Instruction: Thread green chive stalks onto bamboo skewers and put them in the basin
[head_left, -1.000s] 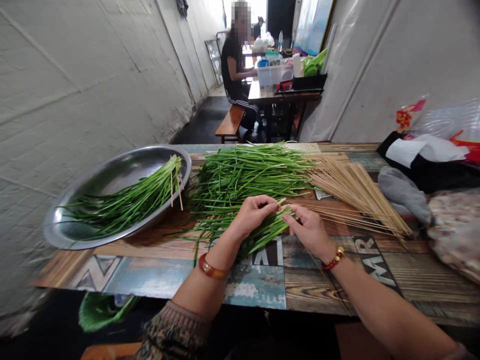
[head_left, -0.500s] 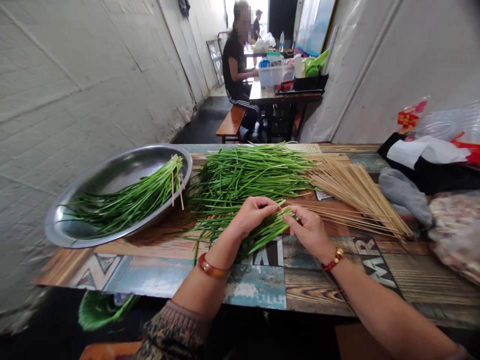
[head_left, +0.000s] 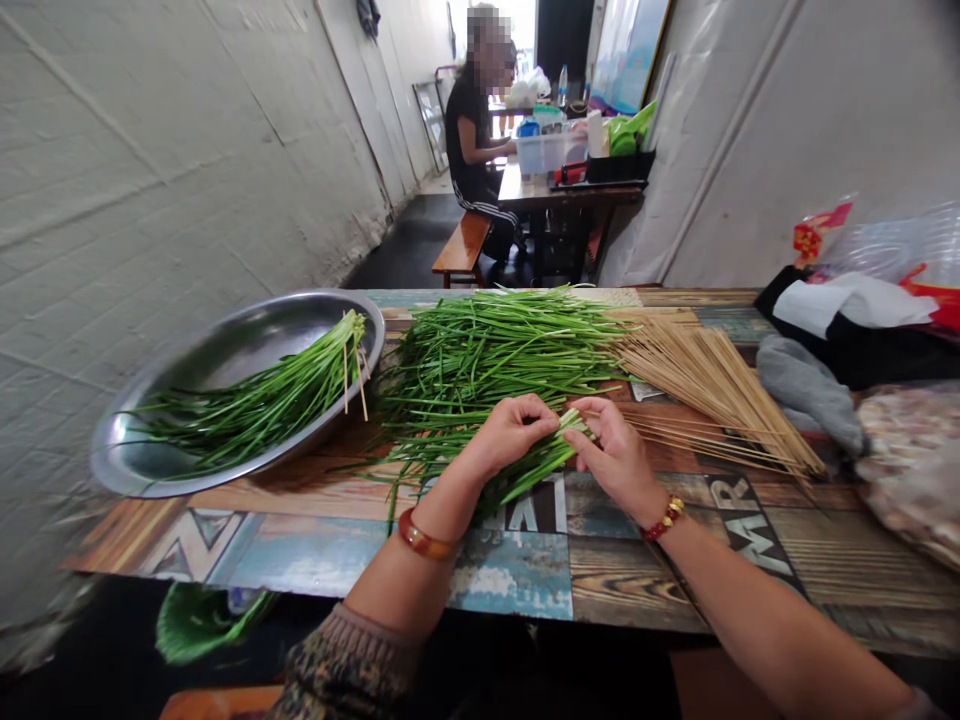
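Observation:
Between my hands lies a small bunch of garlic chives [head_left: 541, 474], pale stem ends toward the right. My left hand [head_left: 514, 432] is closed on the bunch from the left, thumb and fingers pinched near the stem ends. My right hand [head_left: 616, 452] grips the same stem ends from the right between thumb and fingers. Just beyond them is a large pile of loose garlic chives [head_left: 510, 340]. Thin bamboo skewers [head_left: 694, 385] are fanned out to the right of the pile. Whether a skewer is in my fingers is hidden.
At left stands a metal basin [head_left: 225, 335] with skewered chives [head_left: 300, 385] inside. On the right are a grey cloth-like bundle [head_left: 806, 385] and a clear bag of pale pieces [head_left: 911, 450]. A person [head_left: 472, 150] sits at a farther table [head_left: 577, 195]. A green bag [head_left: 199, 620] hangs below the table edge.
My left fingers have shifted slightly at the stem ends, and my right index finger has lifted a little. Both hands stay on the bunch. A person in the far background has moved behind the seated one.

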